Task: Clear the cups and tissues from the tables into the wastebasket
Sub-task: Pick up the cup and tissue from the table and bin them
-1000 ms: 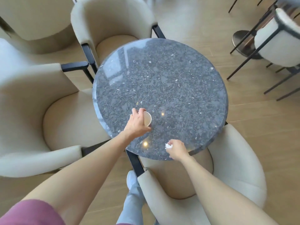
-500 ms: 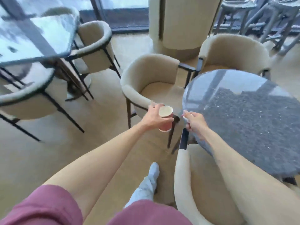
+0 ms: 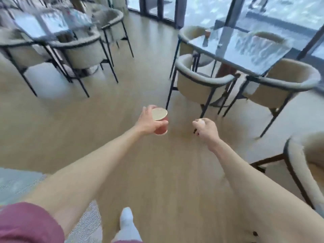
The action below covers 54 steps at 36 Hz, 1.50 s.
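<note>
Red paper cup (image 3: 160, 122) sits upright in the left hand (image 3: 147, 122), the fingers (image 3: 162, 122) curled round its wall and the pale inside of the rim showing from above. The right hand (image 3: 206, 128) is closed in a loose fist, its fingers pinching a small white tissue (image 3: 200, 122) that peeks out at the knuckles. Half a second ago both hands were beside the round speckled tabletop; now that tabletop is out of view and the hands hang over bare wooden floor (image 3: 140, 85), with one foot (image 3: 126, 216) stepping forward below them. The view has swung to face the windows, so the person has turned away and is carrying both items off. No wastebasket shows anywhere, so the drop is probably some steps off. Ahead on the right, a glass tabletop (image 3: 245, 50) ringed by beige chairs (image 3: 198, 85) carries what looks like another reddish cup (image 3: 208, 33), blurred and far off; if so, clearing work remains.
</note>
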Each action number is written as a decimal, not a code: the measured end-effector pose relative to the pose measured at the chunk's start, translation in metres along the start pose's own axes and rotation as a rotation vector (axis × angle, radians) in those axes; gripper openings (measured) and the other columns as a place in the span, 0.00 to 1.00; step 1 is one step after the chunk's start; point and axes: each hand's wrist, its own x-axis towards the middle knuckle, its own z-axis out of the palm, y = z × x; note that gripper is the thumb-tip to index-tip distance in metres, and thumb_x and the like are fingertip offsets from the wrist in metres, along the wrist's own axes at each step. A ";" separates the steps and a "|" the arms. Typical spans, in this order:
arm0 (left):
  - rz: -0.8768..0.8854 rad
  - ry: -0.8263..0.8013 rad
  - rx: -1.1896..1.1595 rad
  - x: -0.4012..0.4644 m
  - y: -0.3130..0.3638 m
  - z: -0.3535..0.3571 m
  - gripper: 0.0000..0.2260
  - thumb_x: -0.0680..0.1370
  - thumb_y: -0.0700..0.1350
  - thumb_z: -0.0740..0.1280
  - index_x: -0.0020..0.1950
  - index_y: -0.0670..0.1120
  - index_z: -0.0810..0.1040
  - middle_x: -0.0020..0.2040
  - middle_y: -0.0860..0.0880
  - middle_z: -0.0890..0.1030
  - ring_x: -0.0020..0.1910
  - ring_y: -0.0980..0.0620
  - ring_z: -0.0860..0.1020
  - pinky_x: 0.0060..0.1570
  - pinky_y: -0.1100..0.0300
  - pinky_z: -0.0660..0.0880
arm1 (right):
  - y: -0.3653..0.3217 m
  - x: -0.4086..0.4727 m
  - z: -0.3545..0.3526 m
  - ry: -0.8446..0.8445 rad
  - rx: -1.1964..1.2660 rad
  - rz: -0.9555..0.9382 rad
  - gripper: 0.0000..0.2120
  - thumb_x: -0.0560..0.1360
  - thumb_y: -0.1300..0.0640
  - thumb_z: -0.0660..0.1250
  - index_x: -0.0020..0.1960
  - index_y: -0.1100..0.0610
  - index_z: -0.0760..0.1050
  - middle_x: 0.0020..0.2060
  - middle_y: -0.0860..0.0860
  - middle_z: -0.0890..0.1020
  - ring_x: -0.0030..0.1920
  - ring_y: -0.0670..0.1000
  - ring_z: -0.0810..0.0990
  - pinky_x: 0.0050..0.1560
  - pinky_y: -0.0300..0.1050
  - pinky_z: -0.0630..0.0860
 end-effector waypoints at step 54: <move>0.020 0.133 -0.179 0.935 -0.146 -0.387 0.36 0.65 0.53 0.78 0.69 0.51 0.68 0.57 0.52 0.74 0.61 0.48 0.74 0.63 0.51 0.72 | -0.463 0.796 0.534 -0.150 0.111 0.015 0.09 0.73 0.60 0.67 0.52 0.55 0.78 0.38 0.50 0.80 0.36 0.50 0.79 0.44 0.44 0.78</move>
